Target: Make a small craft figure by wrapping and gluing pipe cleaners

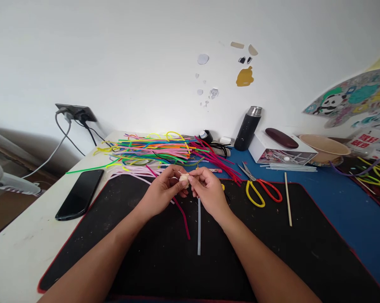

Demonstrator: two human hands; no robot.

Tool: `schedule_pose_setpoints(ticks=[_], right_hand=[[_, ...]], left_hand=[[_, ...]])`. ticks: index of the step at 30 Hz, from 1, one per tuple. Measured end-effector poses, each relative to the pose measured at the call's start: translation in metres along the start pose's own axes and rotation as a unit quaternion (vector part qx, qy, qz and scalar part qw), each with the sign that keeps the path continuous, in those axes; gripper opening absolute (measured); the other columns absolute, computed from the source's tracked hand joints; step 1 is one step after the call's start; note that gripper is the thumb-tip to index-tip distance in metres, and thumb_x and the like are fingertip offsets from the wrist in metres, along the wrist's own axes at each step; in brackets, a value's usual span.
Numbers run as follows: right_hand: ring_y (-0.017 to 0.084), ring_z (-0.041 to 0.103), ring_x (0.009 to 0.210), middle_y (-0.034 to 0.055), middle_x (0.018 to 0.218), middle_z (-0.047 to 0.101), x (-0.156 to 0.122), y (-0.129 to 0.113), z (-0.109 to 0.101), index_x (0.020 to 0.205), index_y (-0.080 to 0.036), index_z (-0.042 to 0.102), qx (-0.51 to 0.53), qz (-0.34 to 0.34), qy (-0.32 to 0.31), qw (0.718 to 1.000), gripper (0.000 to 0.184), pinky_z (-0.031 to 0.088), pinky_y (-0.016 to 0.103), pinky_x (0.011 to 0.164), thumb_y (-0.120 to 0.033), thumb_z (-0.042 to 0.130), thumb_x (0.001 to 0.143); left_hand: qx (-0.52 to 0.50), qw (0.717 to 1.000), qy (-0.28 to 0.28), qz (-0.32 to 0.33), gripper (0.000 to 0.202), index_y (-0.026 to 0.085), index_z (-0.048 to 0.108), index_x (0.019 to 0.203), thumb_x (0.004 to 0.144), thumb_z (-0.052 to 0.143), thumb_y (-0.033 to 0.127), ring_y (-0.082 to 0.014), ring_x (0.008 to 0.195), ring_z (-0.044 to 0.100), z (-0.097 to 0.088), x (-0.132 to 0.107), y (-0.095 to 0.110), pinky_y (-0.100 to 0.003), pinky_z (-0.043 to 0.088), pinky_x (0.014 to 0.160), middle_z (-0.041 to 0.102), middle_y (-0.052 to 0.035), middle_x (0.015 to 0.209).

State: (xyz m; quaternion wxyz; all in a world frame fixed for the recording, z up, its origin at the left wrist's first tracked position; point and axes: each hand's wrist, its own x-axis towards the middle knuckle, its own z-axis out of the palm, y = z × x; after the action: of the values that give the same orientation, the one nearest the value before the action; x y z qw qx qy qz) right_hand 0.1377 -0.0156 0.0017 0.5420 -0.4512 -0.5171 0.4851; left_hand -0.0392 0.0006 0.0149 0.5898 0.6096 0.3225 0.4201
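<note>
Covering most of the small cream-coloured fuzzy piece [184,178], the fingers leave only a part of it to be seen, and its exact form is hard to make out. It is above the far part of the black desk mat [158,265], near the middle of the view. The upper end of the translucent glue stick [199,229] is hidden behind the right hand [210,191], so I cannot tell if this hand touches it. The dark red pipe cleaner [183,214] also disappears behind the left hand [161,189]. A small yellow thing [223,187] beside the right hand is partly covered, and I cannot say what it is. Both forearms are cut off by the lower edge, and the white fan [13,183] by the left edge.

The left hand is nearly closed, with its thumb and bent fingers pinching the fuzzy piece. The right hand is also nearly closed, its thumb and index finger meeting the same piece from the other side. Behind both hands lies a pile of colourful pipe cleaners [152,148]
</note>
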Motion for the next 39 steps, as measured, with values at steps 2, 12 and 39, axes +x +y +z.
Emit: schedule_pose_setpoints(ticks=[2,12,39], right_hand=[[0.011,0.054,0.048,-0.0050,0.067,0.062,0.000,0.001,0.000,0.094,-0.022,0.063,-0.007,-0.002,0.001,1.000,0.031,0.043,0.025,0.048,-0.050,0.074,0.088],[0.011,0.054,0.050,-0.0057,0.066,0.060,-0.001,-0.006,-0.001,0.103,-0.022,0.065,-0.012,-0.009,-0.010,1.000,0.028,0.044,0.025,0.049,-0.046,0.073,0.091],[0.011,0.053,0.047,-0.0062,0.064,0.061,-0.003,0.000,0.003,0.098,-0.023,0.061,0.000,-0.009,-0.003,1.000,0.028,0.041,0.025,0.048,-0.049,0.071,0.093]], left_hand=[[-0.001,1.000,-0.002,-0.002,0.033,0.021,0.060,0.109,0.094,0.077,0.044,-0.0130,0.073,0.071,0.000,0.000,0.001,-0.028,0.062,0.069,0.065,0.0011,0.093],[-0.040,0.999,-0.005,0.001,0.032,0.020,0.060,0.107,0.092,0.080,0.041,-0.0130,0.071,0.073,-0.001,0.000,0.002,-0.028,0.063,0.068,0.067,0.0017,0.091],[-0.073,0.997,0.003,-0.019,0.036,0.020,0.057,0.106,0.090,0.081,0.043,-0.0173,0.073,0.076,0.002,0.002,0.001,-0.032,0.065,0.071,0.072,-0.0005,0.091]])
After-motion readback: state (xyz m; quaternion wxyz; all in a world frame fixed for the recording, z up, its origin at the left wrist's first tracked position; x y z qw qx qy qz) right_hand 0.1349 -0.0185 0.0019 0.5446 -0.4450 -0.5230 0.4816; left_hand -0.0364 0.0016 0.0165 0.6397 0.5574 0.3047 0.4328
